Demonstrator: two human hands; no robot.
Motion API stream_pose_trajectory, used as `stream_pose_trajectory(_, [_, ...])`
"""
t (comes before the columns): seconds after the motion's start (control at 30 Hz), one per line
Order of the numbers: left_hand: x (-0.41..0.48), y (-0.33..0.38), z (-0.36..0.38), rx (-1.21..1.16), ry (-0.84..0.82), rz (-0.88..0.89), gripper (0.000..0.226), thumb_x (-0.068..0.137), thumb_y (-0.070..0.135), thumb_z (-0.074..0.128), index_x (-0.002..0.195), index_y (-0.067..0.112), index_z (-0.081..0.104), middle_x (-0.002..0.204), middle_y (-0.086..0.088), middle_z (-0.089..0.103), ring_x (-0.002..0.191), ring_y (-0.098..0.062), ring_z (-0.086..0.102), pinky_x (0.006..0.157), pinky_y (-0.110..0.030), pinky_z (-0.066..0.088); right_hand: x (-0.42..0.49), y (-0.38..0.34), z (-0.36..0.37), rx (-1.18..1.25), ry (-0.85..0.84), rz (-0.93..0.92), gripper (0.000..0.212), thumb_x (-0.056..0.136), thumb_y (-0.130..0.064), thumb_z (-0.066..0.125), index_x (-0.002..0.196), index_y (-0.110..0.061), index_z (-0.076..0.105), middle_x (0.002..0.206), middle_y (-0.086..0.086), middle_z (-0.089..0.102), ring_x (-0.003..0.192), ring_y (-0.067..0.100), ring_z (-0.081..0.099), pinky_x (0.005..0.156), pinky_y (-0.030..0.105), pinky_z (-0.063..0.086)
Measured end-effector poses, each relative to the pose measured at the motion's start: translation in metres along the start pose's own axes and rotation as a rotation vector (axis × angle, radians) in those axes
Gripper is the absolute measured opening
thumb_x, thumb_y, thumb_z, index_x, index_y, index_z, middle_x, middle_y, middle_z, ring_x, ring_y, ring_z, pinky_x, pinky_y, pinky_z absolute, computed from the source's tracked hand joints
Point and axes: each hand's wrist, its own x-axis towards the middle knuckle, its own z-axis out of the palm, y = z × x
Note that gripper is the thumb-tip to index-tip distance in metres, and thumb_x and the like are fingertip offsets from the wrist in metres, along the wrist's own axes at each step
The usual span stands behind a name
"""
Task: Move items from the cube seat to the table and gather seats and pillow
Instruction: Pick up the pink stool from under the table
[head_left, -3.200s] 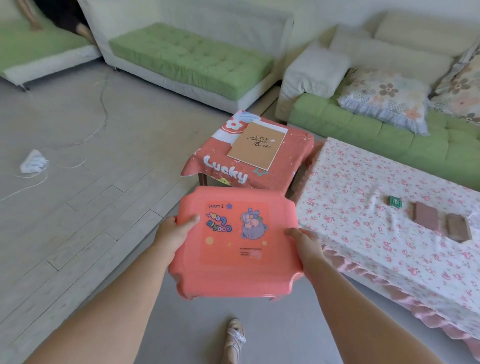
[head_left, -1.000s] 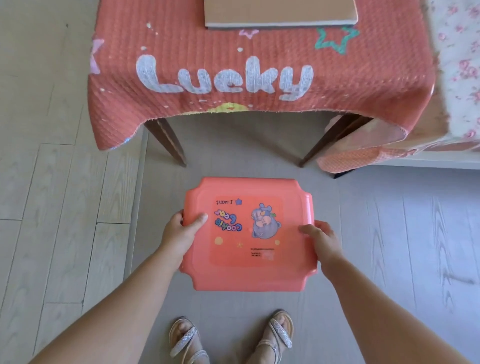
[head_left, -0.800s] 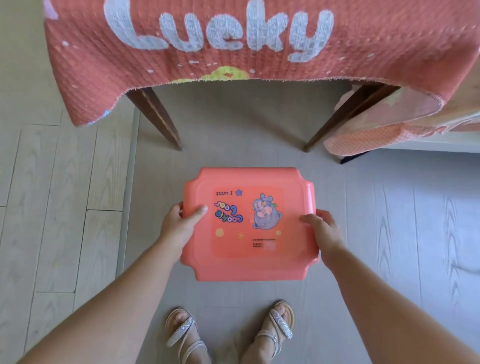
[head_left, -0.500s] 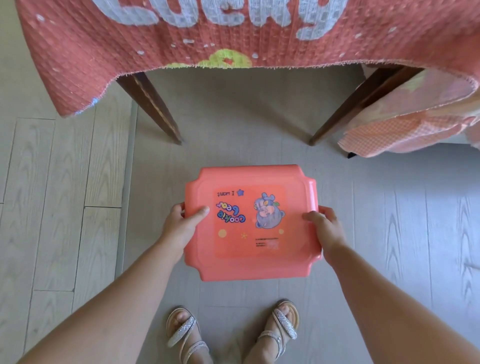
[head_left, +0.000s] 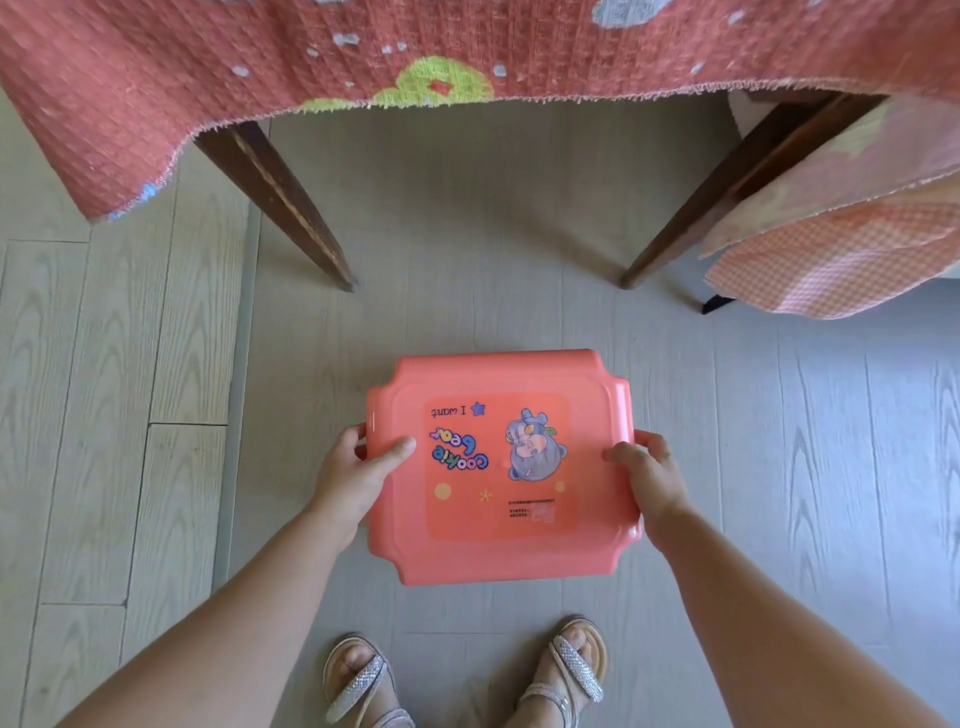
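Note:
I hold a coral-pink plastic stool (head_left: 501, 374) with a cartoon bear sticker on its seat, seen from above, low over the grey floor in front of my feet. My left hand (head_left: 358, 473) grips its left edge with the thumb on top. My right hand (head_left: 647, 475) grips its right edge the same way. The stool's legs are hidden under its seat. Just beyond it stands the cube seat, draped with a red quilted cover (head_left: 156, 104), with its dark wooden legs (head_left: 280, 202) showing.
A pink checked and flowered tablecloth (head_left: 841, 249) hangs at the right beside the seat's right leg (head_left: 727, 192). Bare floor (head_left: 483, 249) lies between the two legs. My sandalled feet (head_left: 363, 680) are at the bottom edge.
The view has tilted down and closed in on the cube seat; its top and the notebook have left the frame. The stool has come lower toward the floor, both hands still gripping it.

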Motion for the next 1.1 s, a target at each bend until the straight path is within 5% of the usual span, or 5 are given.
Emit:
stream_pose_trajectory(0.13, [0.004, 0.0, 0.002, 0.079, 0.001, -0.007, 0.041, 0.082, 0.023, 0.071, 0.119, 0.013, 0.057, 0.106, -0.006, 0.065, 0.095, -0.024, 0.062, 0.08, -0.033, 0.046, 0.003, -0.002, 0.004, -0.089, 0.001, 0.004, 0.064, 0.059, -0.031, 0.054, 0.121, -0.016, 0.048, 0.108, 0.013, 0.058, 0.091, 0.027, 0.054, 0.079, 0.035, 0.044])
stream_pose_trajectory(0.27, [-0.003, 0.014, 0.005, 0.2, 0.073, 0.035, 0.037, 0.082, 0.021, 0.07, 0.116, 0.014, 0.058, 0.104, -0.002, 0.065, 0.102, -0.026, 0.063, 0.088, -0.035, 0.048, -0.012, -0.01, 0.012, -0.294, 0.011, -0.02, 0.051, 0.086, -0.018, 0.053, 0.135, -0.013, 0.039, 0.121, 0.013, 0.055, 0.093, 0.026, 0.051, 0.078, 0.03, 0.039])
stream_pose_trajectory(0.47, [-0.064, 0.057, 0.008, 0.165, 0.022, 0.011, 0.073, 0.081, 0.021, 0.073, 0.144, 0.013, 0.037, 0.143, -0.011, 0.048, 0.129, -0.023, 0.05, 0.11, -0.039, 0.037, -0.073, -0.03, -0.001, -0.316, 0.007, -0.019, 0.066, 0.087, -0.017, 0.059, 0.145, -0.013, 0.028, 0.138, 0.017, 0.047, 0.12, 0.033, 0.052, 0.091, 0.034, 0.042])
stream_pose_trajectory(0.93, [-0.294, 0.238, -0.045, 0.231, -0.054, 0.269, 0.059, 0.085, 0.023, 0.067, 0.139, 0.014, 0.044, 0.143, -0.012, 0.047, 0.127, -0.024, 0.049, 0.096, -0.028, 0.035, -0.312, -0.171, -0.093, -0.132, 0.082, -0.198, 0.053, 0.087, -0.023, 0.061, 0.136, -0.009, 0.045, 0.137, 0.012, 0.051, 0.123, 0.028, 0.05, 0.101, 0.033, 0.039])
stream_pose_trajectory(1.1, [-0.37, 0.309, -0.062, 0.237, -0.061, 0.461, 0.057, 0.087, 0.022, 0.066, 0.139, 0.013, 0.045, 0.142, -0.012, 0.049, 0.126, -0.023, 0.05, 0.1, -0.027, 0.035, -0.387, -0.22, -0.128, -0.088, 0.126, -0.347, 0.046, 0.089, -0.022, 0.057, 0.131, -0.007, 0.048, 0.127, 0.011, 0.055, 0.103, 0.027, 0.054, 0.087, 0.034, 0.044])
